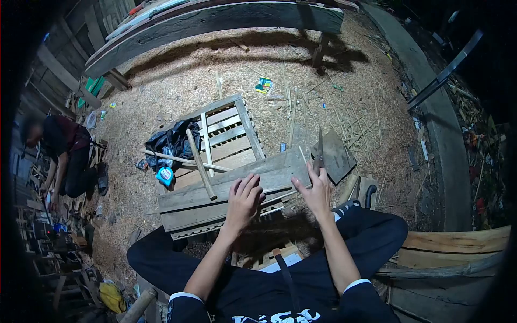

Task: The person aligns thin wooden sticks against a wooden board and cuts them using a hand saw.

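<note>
Grey planks (274, 169) lie under my curled, empty left hand (242, 204). At their right edge, I cannot tell what my half-spread right hand (316, 194) holds. The slatted panel (237, 151) looks mostly assembled.

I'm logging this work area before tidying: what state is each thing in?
Left hand: open, fingers spread.
Right hand: partly curled; grip unclear.
Plank: bare wood, unpainted.
Slatted panel: lying down.
Black plastic bag: crumpled.
Tape measure: no tape seen drawn out.
Packet: on the ground; open or sealed unclear.
Bench: upright.
</note>
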A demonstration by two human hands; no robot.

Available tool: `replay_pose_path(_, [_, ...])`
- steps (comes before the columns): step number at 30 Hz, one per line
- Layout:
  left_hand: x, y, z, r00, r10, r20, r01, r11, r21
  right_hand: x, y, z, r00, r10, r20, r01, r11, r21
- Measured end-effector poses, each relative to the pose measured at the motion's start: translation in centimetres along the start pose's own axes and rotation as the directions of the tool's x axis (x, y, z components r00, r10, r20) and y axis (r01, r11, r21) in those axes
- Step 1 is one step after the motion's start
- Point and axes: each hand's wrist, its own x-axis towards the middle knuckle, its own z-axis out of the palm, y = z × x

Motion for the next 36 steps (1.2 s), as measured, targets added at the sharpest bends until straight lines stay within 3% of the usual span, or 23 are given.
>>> replay_pose_path(1, [-0.2, 0.0, -0.2, 1.000, 0.005, -0.006, -0.005, 1.000, -0.001, -0.2, -0.4, -0.3, 0.997, 0.059, 0.041, -0.060, 0.998, 0.028])
replay_pose_path(6, [-0.9, -0.1, -0.2, 0.999, 0.007, -0.051, -0.006, 1.000, 0.014, -0.1, -0.8, -1.0, 0.998, 0.053, 0.020, -0.053, 0.998, 0.042])
replay_pose_path(10, [-1.3, -0.3, -1.9, 0.996, -0.089, 0.014, 0.090, 0.995, -0.047, 0.2, -0.6, -0.7, 0.990, 0.087, 0.108, -0.091, 0.995, 0.038])
replay_pose_path(14, [-2.0, -0.9, -2.7, 0.993, -0.047, 0.107, 0.051, 0.998, -0.038, 0.1, -0.3, -0.3, 0.993, 0.071, 0.091, -0.076, 0.996, 0.054])
replay_pose_path(18, [-0.5, -1.3, -2.1, 0.990, -0.045, 0.134, 0.032, 0.995, 0.098, -0.2, 0.2, -0.3, 0.999, -0.012, 0.044, 0.013, 1.000, -0.020])
replay_pose_path(19, [-0.4, -1.4, -2.1, 0.986, -0.052, 0.156, 0.032, 0.992, 0.125, -0.1, 0.5, 0.1, 0.999, -0.048, -0.001, 0.048, 0.998, 0.050])
replay_pose_path(23, [0.7, -1.2, -2.9, 0.980, -0.041, 0.196, -0.013, 0.964, 0.266, -0.1, 0.5, 0.0, 0.999, -0.023, 0.038, 0.022, 0.999, 0.029])
replay_pose_path(26, [1.1, -1.5, -2.7, 0.964, -0.073, 0.257, 0.019, 0.978, 0.208, -0.5, 0.8, 0.0, 0.999, -0.042, 0.027, 0.044, 0.998, -0.046])
replay_pose_path(36, [1.4, -1.3, -3.6, 0.977, -0.025, 0.211, 0.001, 0.994, 0.113, -0.3, 1.2, 0.9, 0.988, -0.149, -0.041, 0.146, 0.986, -0.075])
